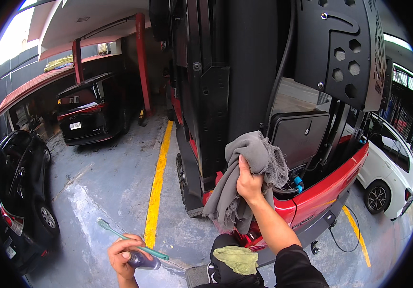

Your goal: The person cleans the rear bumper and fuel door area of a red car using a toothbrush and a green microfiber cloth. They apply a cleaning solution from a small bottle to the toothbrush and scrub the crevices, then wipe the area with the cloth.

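Observation:
My left hand (121, 257) is low on the left, its fingers wrapped round a green toothbrush (154, 253) and a small dark bottle (143, 261). The brush's bristle end points up and left. Bunched in my right hand (249, 183) is a large grey cloth (252, 148) with a frayed edge; my thumb presses on it from above. This cloth hangs in front of the red pickup truck (285, 211), partly covering its rear corner; contact between them is hard to tell. A yellow-green cloth (237, 259) lies across my dark-clothed leg.
Tall black equipment (249, 62) rises from the truck bed, with a dark grey box (298, 137) beside it. Black cars (79, 113) stand at the left, a white car (384, 163) at the right. A yellow line (158, 187) and a loose black cable (343, 250) lie on the grey floor.

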Demonstrator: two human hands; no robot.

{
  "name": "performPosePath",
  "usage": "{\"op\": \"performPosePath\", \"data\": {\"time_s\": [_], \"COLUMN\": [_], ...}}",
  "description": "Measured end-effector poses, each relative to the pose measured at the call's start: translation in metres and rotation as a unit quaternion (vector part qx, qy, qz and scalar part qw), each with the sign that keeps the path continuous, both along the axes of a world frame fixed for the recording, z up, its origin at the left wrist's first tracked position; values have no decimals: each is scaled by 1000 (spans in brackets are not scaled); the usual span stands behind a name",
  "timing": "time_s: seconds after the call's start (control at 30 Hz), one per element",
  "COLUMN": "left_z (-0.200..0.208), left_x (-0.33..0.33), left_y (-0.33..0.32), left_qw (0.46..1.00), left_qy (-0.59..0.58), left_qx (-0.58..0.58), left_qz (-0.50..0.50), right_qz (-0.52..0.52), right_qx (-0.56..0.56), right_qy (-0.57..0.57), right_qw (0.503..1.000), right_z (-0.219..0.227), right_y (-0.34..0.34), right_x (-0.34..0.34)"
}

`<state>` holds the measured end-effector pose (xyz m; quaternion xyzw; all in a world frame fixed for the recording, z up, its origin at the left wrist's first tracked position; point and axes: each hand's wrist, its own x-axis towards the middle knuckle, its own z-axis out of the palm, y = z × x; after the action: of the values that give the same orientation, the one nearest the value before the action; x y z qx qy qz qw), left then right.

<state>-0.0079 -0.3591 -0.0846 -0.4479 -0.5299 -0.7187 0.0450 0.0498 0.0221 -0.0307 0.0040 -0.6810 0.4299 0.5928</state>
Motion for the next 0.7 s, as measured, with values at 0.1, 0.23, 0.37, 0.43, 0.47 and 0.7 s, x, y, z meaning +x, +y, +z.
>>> {"op": "performPosePath", "data": {"time_s": [0.1, 0.23, 0.37, 0.43, 0.47, 0.7], "left_z": [2, -2, 23, 19, 15, -31], "left_x": [-8, -46, -67, -79, -83, -1], "left_y": [-4, -36, -37, -27, 4, 100], "left_qw": [998, 991, 987, 989, 994, 989], "left_qy": [-48, 8, -55, -51, -50, -121], "left_qx": [8, -32, -32, -52, -48, -57], "left_qz": [29, 127, 147, 129, 83, -66], "right_qz": [188, 447, 599, 691, 748, 697], "right_qx": [-108, -51, 248, 246, 186, 408], "right_qy": [29, -255, -429, -359, -326, -192], "right_qw": [976, 856, 629, 577, 548, 557], "right_z": [22, 43, 56, 42, 47, -32], "right_y": [-36, -87, -163, -224, -249, -363], "right_x": [8, 35, 44, 53, 63, 24]}}
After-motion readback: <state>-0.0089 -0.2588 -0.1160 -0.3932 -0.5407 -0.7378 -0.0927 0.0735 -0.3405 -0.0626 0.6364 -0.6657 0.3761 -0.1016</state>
